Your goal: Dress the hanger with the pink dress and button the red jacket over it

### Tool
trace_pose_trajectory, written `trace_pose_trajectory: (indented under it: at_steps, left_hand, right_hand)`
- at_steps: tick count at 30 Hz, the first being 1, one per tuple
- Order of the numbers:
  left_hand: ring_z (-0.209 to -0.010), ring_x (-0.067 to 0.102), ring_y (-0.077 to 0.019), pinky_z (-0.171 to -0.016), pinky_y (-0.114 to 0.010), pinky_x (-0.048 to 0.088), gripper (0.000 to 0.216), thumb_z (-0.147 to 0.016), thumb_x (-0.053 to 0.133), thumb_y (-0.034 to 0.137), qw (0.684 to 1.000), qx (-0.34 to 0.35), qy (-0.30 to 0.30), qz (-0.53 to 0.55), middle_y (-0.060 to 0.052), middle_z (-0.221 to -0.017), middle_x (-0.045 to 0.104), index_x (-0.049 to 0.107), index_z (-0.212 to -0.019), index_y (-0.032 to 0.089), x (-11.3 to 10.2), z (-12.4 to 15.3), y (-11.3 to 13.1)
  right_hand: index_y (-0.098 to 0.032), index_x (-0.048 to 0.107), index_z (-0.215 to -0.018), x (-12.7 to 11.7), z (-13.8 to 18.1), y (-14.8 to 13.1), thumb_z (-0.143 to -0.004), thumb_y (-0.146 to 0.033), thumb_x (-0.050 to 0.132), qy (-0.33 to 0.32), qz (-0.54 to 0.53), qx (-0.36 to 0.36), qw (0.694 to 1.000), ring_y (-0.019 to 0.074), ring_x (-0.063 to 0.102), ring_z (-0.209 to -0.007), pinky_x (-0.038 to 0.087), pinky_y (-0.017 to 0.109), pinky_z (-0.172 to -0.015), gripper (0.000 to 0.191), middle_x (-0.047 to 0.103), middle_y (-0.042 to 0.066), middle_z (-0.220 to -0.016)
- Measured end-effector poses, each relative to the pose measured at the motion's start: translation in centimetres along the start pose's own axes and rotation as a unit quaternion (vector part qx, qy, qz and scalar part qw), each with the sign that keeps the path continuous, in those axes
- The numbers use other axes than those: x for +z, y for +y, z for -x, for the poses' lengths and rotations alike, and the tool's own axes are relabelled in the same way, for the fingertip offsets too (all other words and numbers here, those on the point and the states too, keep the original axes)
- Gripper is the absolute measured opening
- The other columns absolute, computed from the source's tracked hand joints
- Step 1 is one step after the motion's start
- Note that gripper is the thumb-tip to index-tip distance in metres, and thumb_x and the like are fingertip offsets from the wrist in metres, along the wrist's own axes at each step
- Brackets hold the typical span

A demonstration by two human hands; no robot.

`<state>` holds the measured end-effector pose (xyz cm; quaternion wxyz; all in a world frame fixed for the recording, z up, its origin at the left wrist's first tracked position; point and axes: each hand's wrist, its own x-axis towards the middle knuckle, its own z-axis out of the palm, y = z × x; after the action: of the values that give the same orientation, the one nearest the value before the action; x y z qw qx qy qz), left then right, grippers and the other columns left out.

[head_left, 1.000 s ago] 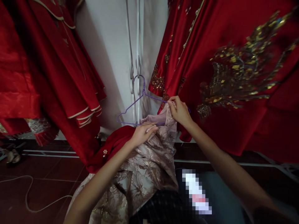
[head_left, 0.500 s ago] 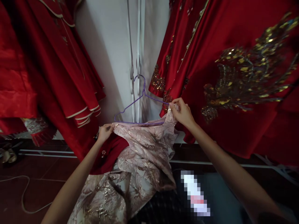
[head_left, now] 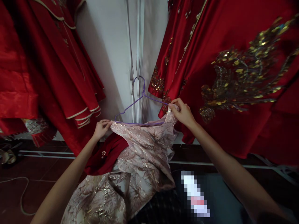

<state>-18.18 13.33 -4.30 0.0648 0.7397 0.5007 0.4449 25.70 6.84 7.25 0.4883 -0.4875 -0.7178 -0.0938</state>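
A pale pink dress (head_left: 149, 140) with a shiny gold leaf pattern drapes down from a purple hanger (head_left: 133, 102). The hanger's hook loops over a white metal rack bar (head_left: 138, 46). At the left shoulder of the dress, my left hand (head_left: 102, 128) pinches the cloth edge between thumb and fingers. My right hand (head_left: 183, 112) grips the other shoulder strap, close to the hanger's right arm. The right end of the hanger is hidden by cloth and fingers. Dark red cloth (head_left: 107, 155) with a small beaded flower shows beneath my left forearm.
Red garments (head_left: 58, 62) hang on the left, and red dresses (head_left: 233, 130) with gold sequins hang on the right. A white cable (head_left: 22, 196) lies on the dark tiled floor. Low white rails (head_left: 58, 155) run near the floor. Shoes (head_left: 8, 156) stand at far left.
My left hand has shifted slightly up and left, drawing the left shoulder of the dress out over the hanger's end. My right hand stays nearly in place.
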Motion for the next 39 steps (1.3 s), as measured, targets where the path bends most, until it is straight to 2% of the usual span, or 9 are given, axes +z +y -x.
trace_pose_trajectory:
  at_steps: [7, 11, 16, 19, 21, 24, 30, 34, 39]
  left_hand:
    - [-0.098, 0.058, -0.0221, -0.090, -0.038, 0.045, 0.043, -0.078, 0.048, 0.056, 0.999, 0.015, -0.026, -0.033, -0.008, -0.101, 0.065, 0.072, -0.088, 0.021, -1.3, 0.2, -0.4]
    - [-0.098, 0.057, -0.0212, -0.092, -0.037, 0.044, 0.041, -0.079, 0.049, 0.054, 1.000, 0.014, -0.004, -0.022, -0.007, -0.101, 0.064, 0.071, -0.089, 0.022, -1.5, 0.1, 0.0]
    - [-0.100, 0.056, -0.0195, -0.093, -0.035, 0.043, 0.039, -0.080, 0.049, 0.052, 0.999, 0.027, 0.040, 0.023, -0.005, -0.104, 0.062, 0.070, -0.093, 0.022, -1.4, -2.1, 3.7]
    - [-0.099, 0.056, -0.0192, -0.095, -0.035, 0.041, 0.039, -0.080, 0.049, 0.051, 0.997, 0.052, 0.040, 0.030, -0.005, -0.102, 0.063, 0.070, -0.092, 0.021, -1.3, -3.7, 6.0]
    - [-0.098, 0.056, -0.0195, -0.095, -0.035, 0.041, 0.039, -0.080, 0.049, 0.051, 0.998, 0.055, 0.036, 0.020, -0.006, -0.100, 0.064, 0.071, -0.090, 0.020, -1.3, -4.1, 6.4]
    - [-0.097, 0.056, -0.0206, -0.094, -0.035, 0.042, 0.040, -0.079, 0.049, 0.051, 0.999, 0.023, 0.022, -0.003, -0.006, -0.096, 0.065, 0.071, -0.085, 0.019, -1.5, -3.1, 4.9]
    - [-0.095, 0.058, -0.0221, -0.089, -0.035, 0.046, 0.042, -0.075, 0.051, 0.054, 0.999, -0.050, -0.010, 0.004, -0.009, -0.094, 0.066, 0.071, -0.081, 0.018, -1.8, 1.2, 0.6]
    - [-0.098, 0.057, -0.0217, -0.092, -0.035, 0.045, 0.044, -0.075, 0.050, 0.055, 0.998, -0.059, 0.009, 0.017, -0.009, -0.099, 0.064, 0.071, -0.086, 0.018, -1.7, 2.3, 0.6]
    - [-0.098, 0.057, -0.0209, -0.094, -0.036, 0.043, 0.041, -0.077, 0.050, 0.054, 0.999, -0.038, 0.030, 0.014, -0.008, -0.103, 0.062, 0.071, -0.088, 0.020, -2.1, 1.9, 1.4]
  right_hand:
    - [-0.024, 0.054, -0.087, -0.4, -0.1, -0.2, -0.084, -0.042, 0.049, -0.017, -0.015, -0.009, 1.000, 0.0180, 0.060, -0.067, 0.042, 0.029, -0.066, 0.019, 0.064, 0.001, -0.076]
    - [-0.024, 0.054, -0.087, -0.3, 0.0, -0.2, -0.084, -0.042, 0.050, -0.015, -0.018, -0.007, 1.000, 0.0179, 0.060, -0.068, 0.042, 0.029, -0.065, 0.019, 0.064, 0.001, -0.077]
    - [-0.024, 0.054, -0.088, 0.0, 0.2, -0.1, -0.084, -0.044, 0.049, -0.029, -0.033, 0.003, 0.999, 0.0163, 0.058, -0.064, 0.042, 0.027, -0.061, 0.021, 0.063, 0.001, -0.075]
    - [-0.024, 0.054, -0.088, 0.0, 0.3, 0.0, -0.083, -0.046, 0.049, -0.030, -0.029, 0.011, 0.999, 0.0165, 0.058, -0.063, 0.042, 0.028, -0.061, 0.023, 0.063, 0.000, -0.075]
    - [-0.024, 0.054, -0.089, -0.1, 0.2, 0.0, -0.083, -0.046, 0.050, -0.024, -0.024, 0.010, 0.999, 0.0175, 0.060, -0.065, 0.043, 0.029, -0.063, 0.023, 0.064, 0.001, -0.076]
    - [-0.024, 0.057, -0.091, -0.4, 0.2, -0.3, -0.084, -0.044, 0.049, -0.020, -0.021, 0.000, 1.000, 0.0191, 0.062, -0.071, 0.044, 0.031, -0.069, 0.022, 0.066, 0.002, -0.081]
    - [-0.025, 0.059, -0.091, -0.5, 0.1, -0.6, -0.084, -0.039, 0.050, -0.028, -0.012, -0.011, 0.999, 0.0186, 0.062, -0.074, 0.044, 0.030, -0.072, 0.019, 0.067, 0.001, -0.085]
    - [-0.025, 0.058, -0.094, -0.3, 0.0, -0.1, -0.084, -0.040, 0.048, -0.047, -0.015, -0.019, 0.999, 0.0178, 0.061, -0.074, 0.044, 0.029, -0.070, 0.020, 0.066, 0.000, -0.085]
    - [-0.025, 0.058, -0.094, -0.3, -0.1, 0.2, -0.084, -0.042, 0.048, -0.050, -0.007, -0.019, 0.999, 0.0175, 0.061, -0.072, 0.045, 0.029, -0.069, 0.022, 0.067, 0.001, -0.084]
